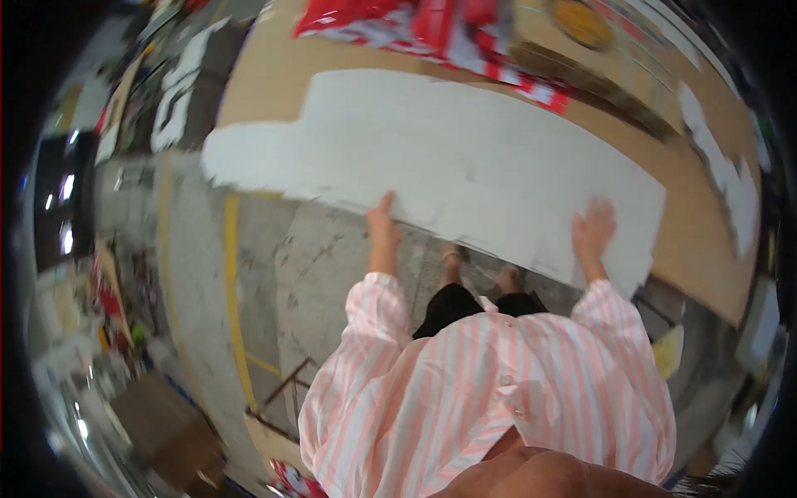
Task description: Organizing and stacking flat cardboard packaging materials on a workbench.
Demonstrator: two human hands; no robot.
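Note:
A large white flat panel [473, 158] with an irregular outline lies in front of me, its near edge reaching past the table toward my body. At that edge, left of the middle, my left hand [383, 231] is closed on the panel, with one digit on top and the other fingers hidden. My right hand [593, 228] rests on the panel's right part, fingers spread and slightly smeared by motion. The brown table top [706, 286] shows around the panel's far and right sides.
Red and white plastic packaging [390, 21] lies beyond the panel, beside a cardboard box [573, 70] bearing a yellow roll. More white pieces [722, 174] lie at the right. Dark-and-white stacked pieces [187, 95] stand at the far left. A metal frame [282, 398] is low on my left.

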